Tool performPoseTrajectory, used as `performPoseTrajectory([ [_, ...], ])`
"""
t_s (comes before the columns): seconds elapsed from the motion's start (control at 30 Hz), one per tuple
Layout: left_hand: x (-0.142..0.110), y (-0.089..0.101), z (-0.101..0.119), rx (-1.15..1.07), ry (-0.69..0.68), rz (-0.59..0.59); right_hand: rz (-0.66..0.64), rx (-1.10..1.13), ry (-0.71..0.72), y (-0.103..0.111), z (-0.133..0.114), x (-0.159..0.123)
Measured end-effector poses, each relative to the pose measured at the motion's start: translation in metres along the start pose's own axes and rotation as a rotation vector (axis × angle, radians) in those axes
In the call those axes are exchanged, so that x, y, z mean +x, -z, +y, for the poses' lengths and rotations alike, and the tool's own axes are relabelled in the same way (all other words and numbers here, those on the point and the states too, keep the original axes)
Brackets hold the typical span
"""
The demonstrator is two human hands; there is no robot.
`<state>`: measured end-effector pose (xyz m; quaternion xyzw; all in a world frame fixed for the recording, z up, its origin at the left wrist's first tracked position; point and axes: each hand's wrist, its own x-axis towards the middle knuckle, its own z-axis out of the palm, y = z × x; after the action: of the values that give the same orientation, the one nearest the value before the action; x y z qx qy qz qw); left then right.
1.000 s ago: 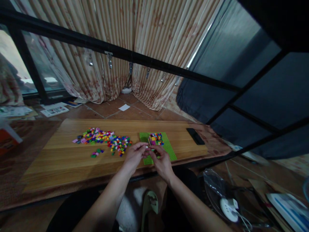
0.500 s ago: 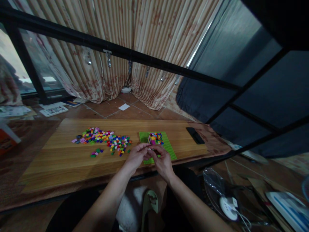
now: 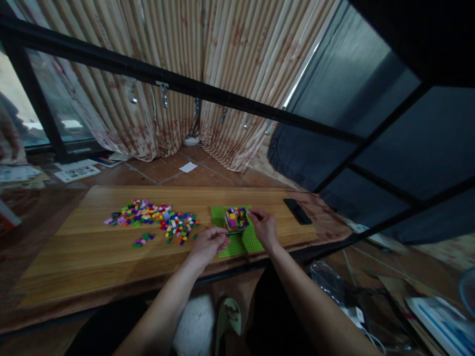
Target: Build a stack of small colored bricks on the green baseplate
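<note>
A compact, multicoloured block of small plastic bricks [image 3: 236, 221] is seen standing on the green studded baseplate [image 3: 234, 248], toward the right half of the wooden tabletop [image 3: 92, 262]. Several layers have been stacked, with an uneven top; whether any layer is complete cannot be told. Plenty is left loose: a wide scatter of mixed-colour plastic bricks [image 3: 148, 213] is spread over the left half, and nearer the front edge a small cluster of green, pink and purple bricks [image 3: 142, 241] is set apart. One lone green brick [image 3: 195, 237] is found between the scatter and the left hand [image 3: 211, 243]. That hand is held at the block's near left corner, its fingers slightly apart, with nothing clearly seen between them. The right hand [image 3: 264, 226] is poised just beside the block's right side, fingertips drawn close together; whether a tiny brick is pinched there cannot be told. Part of the baseplate is covered from view by both hands. A black, flat smartphone [image 3: 298, 211] is laid near the tabletop's right edge, well apart from the baseplate, and beyond the far edge a white paper sheet [image 3: 188, 167] is seen on the brown tiled floor [image 3: 168, 171].
</note>
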<state>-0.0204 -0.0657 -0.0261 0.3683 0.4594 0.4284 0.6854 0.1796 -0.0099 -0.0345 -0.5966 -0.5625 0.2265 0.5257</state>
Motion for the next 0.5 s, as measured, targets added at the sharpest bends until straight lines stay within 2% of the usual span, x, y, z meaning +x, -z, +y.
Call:
performPoseTrajectory([
  [0.23, 0.0, 0.0, 0.0, 0.02, -0.009, -0.007, -0.031, -0.163, 0.076, -0.006, -0.004, -0.004],
  [0.5, 0.0, -0.001, 0.0, 0.035, -0.006, 0.006, -0.01, -0.162, 0.078, -0.011, -0.01, -0.007],
])
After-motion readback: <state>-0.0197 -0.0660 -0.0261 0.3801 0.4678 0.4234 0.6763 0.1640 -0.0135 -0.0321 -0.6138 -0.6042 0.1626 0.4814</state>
